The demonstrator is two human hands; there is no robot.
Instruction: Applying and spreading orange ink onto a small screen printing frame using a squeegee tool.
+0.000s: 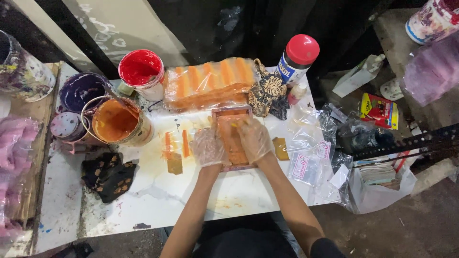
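Nearest the camera, two bare forearms reach over the bench's near edge. The left hand (208, 147) and right hand (255, 139), both in clear plastic gloves, press flat and unclenched on a small framed screen (233, 137) smeared with orange ink, lying mid-bench. The step looks like pressing a print; next calls for a steady lift. An orange ink pot (118, 121) stands toward the left edge.

A white, paint-stained counter (158, 200) stands against a dark wall (239, 24). Bare grey concrete floor (406, 224) lies to its right.
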